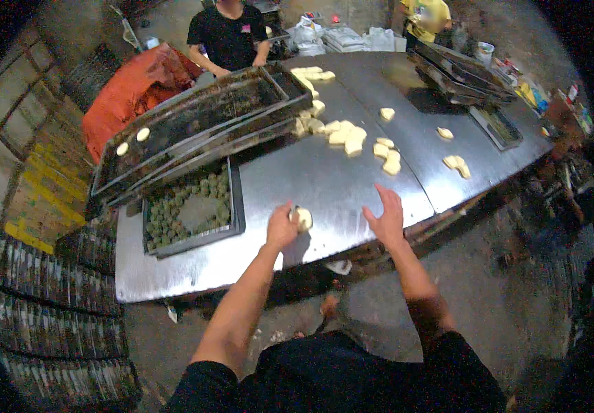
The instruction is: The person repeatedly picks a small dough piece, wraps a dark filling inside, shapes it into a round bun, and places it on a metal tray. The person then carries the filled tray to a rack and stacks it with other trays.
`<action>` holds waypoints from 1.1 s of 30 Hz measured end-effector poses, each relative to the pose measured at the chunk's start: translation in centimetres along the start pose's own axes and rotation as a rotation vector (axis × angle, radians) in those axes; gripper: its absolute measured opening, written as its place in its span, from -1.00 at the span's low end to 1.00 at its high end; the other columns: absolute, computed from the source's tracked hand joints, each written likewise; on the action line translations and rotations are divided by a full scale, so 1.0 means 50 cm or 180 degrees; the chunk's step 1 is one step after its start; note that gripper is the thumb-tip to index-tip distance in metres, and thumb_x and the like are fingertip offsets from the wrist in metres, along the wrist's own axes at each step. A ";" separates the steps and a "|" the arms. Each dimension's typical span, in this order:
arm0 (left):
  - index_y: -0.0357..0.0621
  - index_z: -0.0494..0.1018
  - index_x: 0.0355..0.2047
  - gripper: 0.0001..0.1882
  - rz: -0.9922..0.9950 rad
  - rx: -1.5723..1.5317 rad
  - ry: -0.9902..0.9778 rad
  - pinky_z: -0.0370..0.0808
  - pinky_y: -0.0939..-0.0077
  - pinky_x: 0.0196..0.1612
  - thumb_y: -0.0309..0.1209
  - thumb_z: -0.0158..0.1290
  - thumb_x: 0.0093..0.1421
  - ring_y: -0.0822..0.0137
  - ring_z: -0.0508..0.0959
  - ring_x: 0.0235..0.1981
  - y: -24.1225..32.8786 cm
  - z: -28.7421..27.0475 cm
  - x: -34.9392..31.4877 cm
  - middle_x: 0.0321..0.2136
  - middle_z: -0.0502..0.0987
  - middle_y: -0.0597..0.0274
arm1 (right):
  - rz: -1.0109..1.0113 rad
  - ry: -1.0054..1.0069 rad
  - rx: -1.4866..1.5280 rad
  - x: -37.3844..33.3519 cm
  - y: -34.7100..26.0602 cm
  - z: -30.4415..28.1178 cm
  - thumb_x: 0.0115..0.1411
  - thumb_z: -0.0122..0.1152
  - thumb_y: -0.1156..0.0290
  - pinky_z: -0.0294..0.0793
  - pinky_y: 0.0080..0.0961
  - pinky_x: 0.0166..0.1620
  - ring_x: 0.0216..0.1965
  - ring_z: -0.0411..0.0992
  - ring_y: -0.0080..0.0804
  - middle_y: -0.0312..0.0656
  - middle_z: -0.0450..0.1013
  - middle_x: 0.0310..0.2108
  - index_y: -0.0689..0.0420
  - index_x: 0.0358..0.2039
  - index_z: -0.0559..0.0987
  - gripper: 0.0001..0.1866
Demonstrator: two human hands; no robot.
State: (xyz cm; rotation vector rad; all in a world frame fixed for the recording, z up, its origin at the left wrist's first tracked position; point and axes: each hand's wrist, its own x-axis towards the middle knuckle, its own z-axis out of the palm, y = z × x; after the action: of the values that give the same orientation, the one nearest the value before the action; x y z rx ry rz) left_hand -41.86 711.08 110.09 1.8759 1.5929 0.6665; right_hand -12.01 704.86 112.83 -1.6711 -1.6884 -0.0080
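Observation:
Near the front edge of the metal table, my left hand (281,228) is closed round a pale dough piece (302,219), which shows past the fingers on its right side. My right hand (388,215) hangs to the right with thumb and fingers spread and nothing in it. Beyond it lie loose dough pieces (392,164), and a larger cluster of dough pieces (353,141) sits farther back. To the left of my left hand stands a dark tray (239,213) with many small greenish-brown balls (207,196) in it.
Large stacked baking pans (200,131) span the table's left side, two dough rounds (143,133) in the upper one. More pans (462,76) and a narrow tray (500,131) occupy the far right. A person in black (224,34) stands across the table (262,186); another in yellow (426,17) is behind.

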 end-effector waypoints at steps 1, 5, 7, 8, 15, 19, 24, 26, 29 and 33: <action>-0.24 0.37 0.23 -0.38 -0.0049 -0.0020 0.0014 0.41 0.09 0.19 -0.20 0.14 0.21 -0.16 0.48 0.09 0.008 0.023 0.016 0.04 0.49 -0.23 | 0.0026 -0.0033 -0.0134 0.074 0.024 0.040 0.04 0.43 0.18 0.23 0.00 0.28 0.24 0.24 0.13 0.00 0.39 0.16 0.04 0.30 0.35 -0.20; -0.07 0.60 -0.09 -0.55 -0.0484 0.0701 -0.0286 0.55 0.03 -0.02 -0.16 0.29 0.03 -0.14 0.52 -0.08 0.004 0.058 0.063 -0.10 0.44 -0.15 | 0.0118 -0.0390 -0.0839 0.298 0.106 0.207 0.01 0.46 0.14 0.15 0.23 0.30 0.38 0.05 0.15 -0.10 0.22 0.34 -0.17 0.38 0.25 -0.09; -0.09 0.65 -0.23 -0.56 -0.0308 0.0601 -0.0365 0.56 0.10 -0.04 -0.21 0.42 -0.13 -0.07 0.54 -0.10 -0.012 0.052 0.057 -0.13 0.48 -0.10 | -0.0043 -0.0825 -0.1223 0.378 0.129 0.276 -0.02 0.47 0.02 0.06 0.42 0.29 0.45 -0.10 0.18 -0.17 0.07 0.44 -0.36 0.43 0.15 0.01; -0.09 0.65 -0.25 -0.55 0.0523 0.0813 -0.0133 0.56 0.14 -0.06 -0.23 0.45 -0.18 -0.05 0.53 -0.11 -0.015 0.047 0.044 -0.16 0.53 -0.03 | -0.0136 -0.0758 -0.1310 0.409 0.134 0.304 -0.02 0.45 -0.02 0.03 0.33 0.32 0.43 -0.04 0.16 -0.17 0.08 0.44 -0.32 0.40 0.23 -0.04; -0.06 0.46 0.03 -0.59 -0.1104 -0.1949 -0.0861 0.55 0.37 -0.06 -0.45 0.29 0.18 0.31 0.62 -0.14 -0.023 -0.062 -0.003 -0.17 0.64 0.17 | 0.0499 -0.0726 -0.1698 0.521 0.175 0.412 0.13 0.25 -0.03 0.17 0.34 0.21 0.36 0.15 0.00 -0.28 0.20 0.38 -0.33 0.29 0.39 -0.33; -0.12 0.54 0.02 -0.65 -0.1461 -0.2802 0.0060 0.59 0.40 -0.03 -0.39 0.26 0.22 0.35 0.62 -0.10 -0.096 -0.308 0.033 -0.12 0.64 0.23 | 0.0202 -0.1103 -0.1669 0.631 0.264 0.427 0.22 0.17 -0.03 0.49 -0.03 0.04 0.05 0.47 0.10 -0.07 0.46 0.14 -0.04 0.22 0.46 -0.39; -0.18 0.53 0.00 -0.67 -0.0483 -0.1843 0.1302 0.57 0.38 -0.03 -0.40 0.23 0.24 0.35 0.64 -0.17 -0.299 -0.776 0.147 -0.15 0.65 0.25 | 0.2597 -0.0912 0.2313 0.627 0.305 0.299 0.36 -0.05 -0.07 0.58 -0.20 -0.11 -0.17 0.59 -0.08 -0.02 0.58 -0.11 0.17 0.10 0.52 -0.42; -0.19 0.56 -0.06 -0.71 -0.0260 -0.0740 0.1637 0.57 0.36 -0.05 -0.40 0.23 0.22 0.30 0.65 -0.16 -0.396 -0.914 0.210 -0.16 0.66 0.23 | 0.2554 -0.1110 0.3387 0.528 0.241 0.242 0.34 -0.02 -0.02 0.53 -0.25 0.05 -0.05 0.54 -0.22 -0.12 0.54 -0.06 0.14 0.14 0.47 -0.45; -0.20 0.61 -0.17 -0.71 -0.0320 0.0803 0.2154 0.58 0.26 -0.11 -0.32 0.27 0.13 0.05 0.68 -0.24 -0.532 -0.997 0.300 -0.30 0.66 -0.07 | 0.2284 -0.1021 0.3970 0.361 0.074 0.190 0.28 0.09 -0.03 0.50 -0.22 0.11 0.03 0.49 -0.20 -0.11 0.46 0.06 0.11 0.21 0.38 -0.38; -0.22 0.63 -0.25 -0.62 -0.1195 0.1932 0.1100 0.57 0.21 -0.20 -0.16 0.29 0.09 0.03 0.68 -0.26 -0.686 -1.001 0.362 -0.34 0.64 -0.18 | 0.3426 0.0283 0.3892 0.257 -0.141 0.202 0.20 0.09 0.15 0.52 -0.17 0.10 0.08 0.48 -0.12 -0.09 0.43 0.11 0.11 0.25 0.36 -0.38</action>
State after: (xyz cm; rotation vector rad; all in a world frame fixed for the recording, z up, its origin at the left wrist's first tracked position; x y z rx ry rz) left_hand -97.89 738.49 121.09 1.8277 2.5127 0.3729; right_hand -21.35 719.80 115.32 -1.2770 -0.2857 1.1663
